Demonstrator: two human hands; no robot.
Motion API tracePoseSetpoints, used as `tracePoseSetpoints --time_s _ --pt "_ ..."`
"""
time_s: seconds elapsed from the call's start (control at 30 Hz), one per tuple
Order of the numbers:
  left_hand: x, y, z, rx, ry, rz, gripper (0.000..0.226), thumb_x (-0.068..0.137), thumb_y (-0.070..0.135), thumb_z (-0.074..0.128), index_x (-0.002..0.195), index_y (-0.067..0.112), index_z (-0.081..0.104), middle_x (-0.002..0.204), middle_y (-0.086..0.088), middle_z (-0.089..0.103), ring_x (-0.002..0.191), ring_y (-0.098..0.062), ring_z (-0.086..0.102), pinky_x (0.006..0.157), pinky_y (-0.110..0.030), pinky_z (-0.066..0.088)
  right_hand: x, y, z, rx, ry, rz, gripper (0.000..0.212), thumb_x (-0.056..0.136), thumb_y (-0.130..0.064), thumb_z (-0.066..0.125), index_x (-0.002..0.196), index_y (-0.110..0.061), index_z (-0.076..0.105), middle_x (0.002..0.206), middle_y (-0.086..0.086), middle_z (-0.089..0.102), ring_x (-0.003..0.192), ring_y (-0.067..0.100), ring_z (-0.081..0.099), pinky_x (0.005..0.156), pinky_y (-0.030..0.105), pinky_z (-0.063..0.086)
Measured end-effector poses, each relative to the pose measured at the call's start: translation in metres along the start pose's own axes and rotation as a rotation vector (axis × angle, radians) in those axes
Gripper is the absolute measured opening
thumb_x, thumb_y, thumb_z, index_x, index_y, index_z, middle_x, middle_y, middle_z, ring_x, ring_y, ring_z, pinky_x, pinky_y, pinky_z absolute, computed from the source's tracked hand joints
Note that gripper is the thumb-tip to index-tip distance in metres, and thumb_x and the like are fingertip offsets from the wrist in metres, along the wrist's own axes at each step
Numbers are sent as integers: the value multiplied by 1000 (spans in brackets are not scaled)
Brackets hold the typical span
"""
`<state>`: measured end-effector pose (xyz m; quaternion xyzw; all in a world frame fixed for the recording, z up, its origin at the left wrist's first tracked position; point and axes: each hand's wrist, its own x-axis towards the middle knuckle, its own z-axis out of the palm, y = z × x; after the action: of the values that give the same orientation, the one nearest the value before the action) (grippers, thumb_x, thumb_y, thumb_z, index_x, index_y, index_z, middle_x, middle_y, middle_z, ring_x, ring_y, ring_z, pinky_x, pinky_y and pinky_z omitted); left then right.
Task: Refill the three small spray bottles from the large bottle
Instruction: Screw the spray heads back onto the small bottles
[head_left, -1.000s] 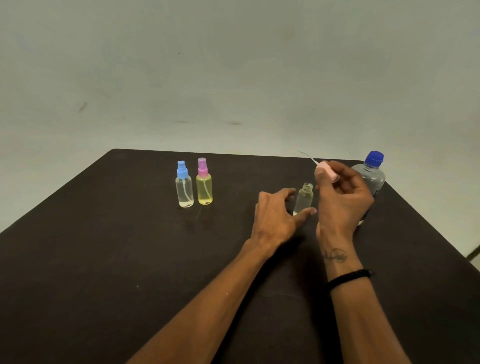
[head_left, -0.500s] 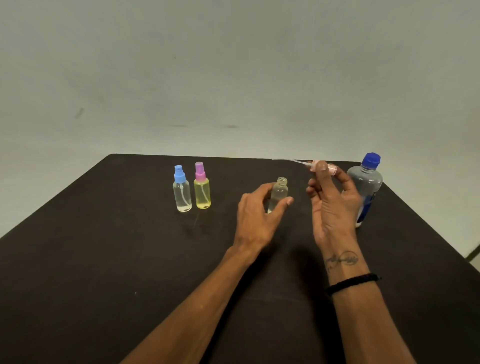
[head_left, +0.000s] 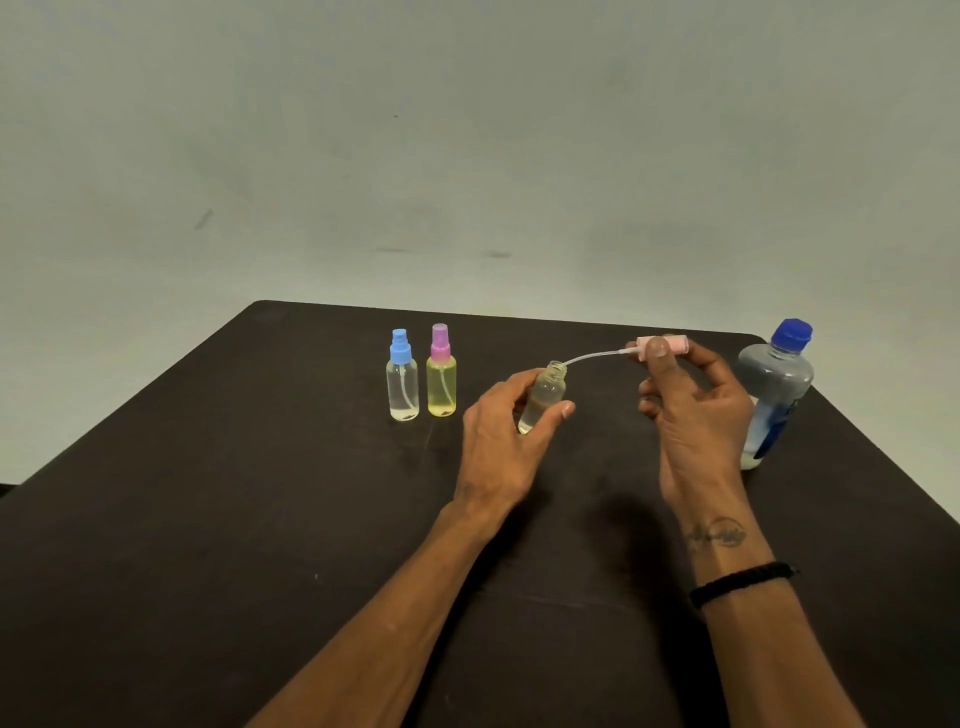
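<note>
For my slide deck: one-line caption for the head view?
Left hand holds the uncapped spray bottle; right hand pinches its pink sprayer beside the capped large bottle.

A dark brown table (head_left: 208, 519) fills the lower half of the frame, its matte top catching faint scuffs and one tiny pale speck left of centre. Behind it, across the whole upper half, runs a plain grey-green wall (head_left: 467, 130), marked with a few dark smudges near the middle and one slanted streak at left.
</note>
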<state>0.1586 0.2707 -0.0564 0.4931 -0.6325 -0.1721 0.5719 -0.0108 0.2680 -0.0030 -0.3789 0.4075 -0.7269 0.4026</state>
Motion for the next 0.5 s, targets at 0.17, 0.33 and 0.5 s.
tracePoseSetpoints --time_s 0.17,0.33,0.5 --pt "0 -2 1 23 -1 -8 47 92 42 78 134 25 68 117 11 72 103 -5 68 92 -26 59 -3 1 3 -94 -34 -64 34 89 -32 83 119 -22 69 100 -4 83 75 8 68 65 23 56" --pt "-1 -2 3 23 -13 -12 49 91 40 80 135 23 68 116 9 73 101 -5 69 90 -29 60 -6 2 5 -138 -112 -80 42 93 -31 80 132 -23 68 110 -3 83 77 8 66 67 26 56" --pt "-3 5 5 -18 -57 -31 53 87 37 85 134 23 66 115 9 74 99 -2 69 84 -19 60 -10 3 7 -156 -203 -64 41 93 -31 80 133 -31 69 109 -7 83 85 5 70 72 27 53"
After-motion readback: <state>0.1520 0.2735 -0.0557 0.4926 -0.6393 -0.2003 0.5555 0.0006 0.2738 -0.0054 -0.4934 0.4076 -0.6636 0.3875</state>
